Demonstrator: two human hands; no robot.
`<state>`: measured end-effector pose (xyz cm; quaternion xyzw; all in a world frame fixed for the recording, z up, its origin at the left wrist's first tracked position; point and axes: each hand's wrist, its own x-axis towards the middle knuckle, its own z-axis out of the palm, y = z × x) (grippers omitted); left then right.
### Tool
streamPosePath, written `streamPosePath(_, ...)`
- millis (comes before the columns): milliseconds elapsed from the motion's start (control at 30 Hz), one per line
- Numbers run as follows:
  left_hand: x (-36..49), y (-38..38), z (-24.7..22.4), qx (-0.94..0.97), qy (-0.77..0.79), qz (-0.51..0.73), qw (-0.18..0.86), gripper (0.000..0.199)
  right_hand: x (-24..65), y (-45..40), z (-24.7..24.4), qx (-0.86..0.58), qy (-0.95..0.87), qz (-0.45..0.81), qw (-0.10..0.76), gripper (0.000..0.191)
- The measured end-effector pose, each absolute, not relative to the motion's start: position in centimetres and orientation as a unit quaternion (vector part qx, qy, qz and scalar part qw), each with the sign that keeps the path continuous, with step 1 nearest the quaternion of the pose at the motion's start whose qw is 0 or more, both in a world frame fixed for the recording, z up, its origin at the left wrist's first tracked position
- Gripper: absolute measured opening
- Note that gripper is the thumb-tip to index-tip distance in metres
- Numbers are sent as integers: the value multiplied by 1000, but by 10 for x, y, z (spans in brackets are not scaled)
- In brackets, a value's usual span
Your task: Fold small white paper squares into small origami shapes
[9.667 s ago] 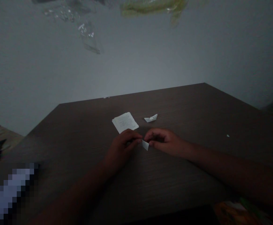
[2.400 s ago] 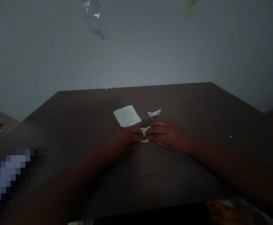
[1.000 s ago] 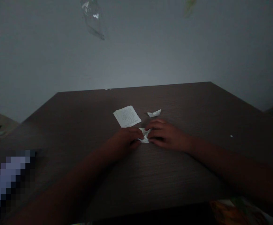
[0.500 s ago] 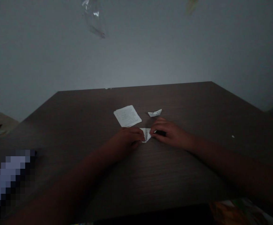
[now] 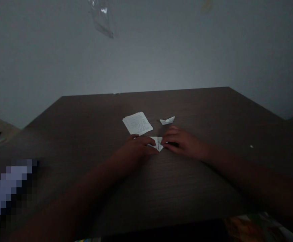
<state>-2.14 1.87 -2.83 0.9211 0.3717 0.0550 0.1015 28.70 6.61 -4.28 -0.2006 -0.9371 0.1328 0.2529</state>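
A small piece of folded printed paper [image 5: 158, 143] lies on the table between my two hands, its lower edge coming to a point. My left hand [image 5: 140, 148] covers its left side, with the index finger on top and the thumb along the lower edge. Pinched at the paper's right edge are the curled fingers of my right hand [image 5: 178, 141]. Beyond the right hand sits a small folded paper boat [image 5: 166, 120]. A stack of square printed sheets [image 5: 137, 123] lies just past the left hand.
The dark wood-grain table [image 5: 141, 195] meets a grey wall [image 5: 161, 50] at the back. A clear plastic bag [image 5: 102, 20] hangs on the wall. A pixelated object [image 5: 9, 188] lies at the left, and a tiny white scrap [image 5: 251, 146] at the right.
My left thumb has stretched out along the paper's lower edge, and the left fingers have shifted on it. The paper's lower edge now looks more pointed. My right hand stays at the right edge.
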Motion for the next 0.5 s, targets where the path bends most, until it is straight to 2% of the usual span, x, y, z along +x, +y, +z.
streamPosePath(233,-20,16,-16,915,372,72,142,40,290,65,-43,-168,-954,57,239,21)
streamPosePath(500,-24,25,-37,916,371,80,132,43,289,63,-39,-176,-958,35,224,21)
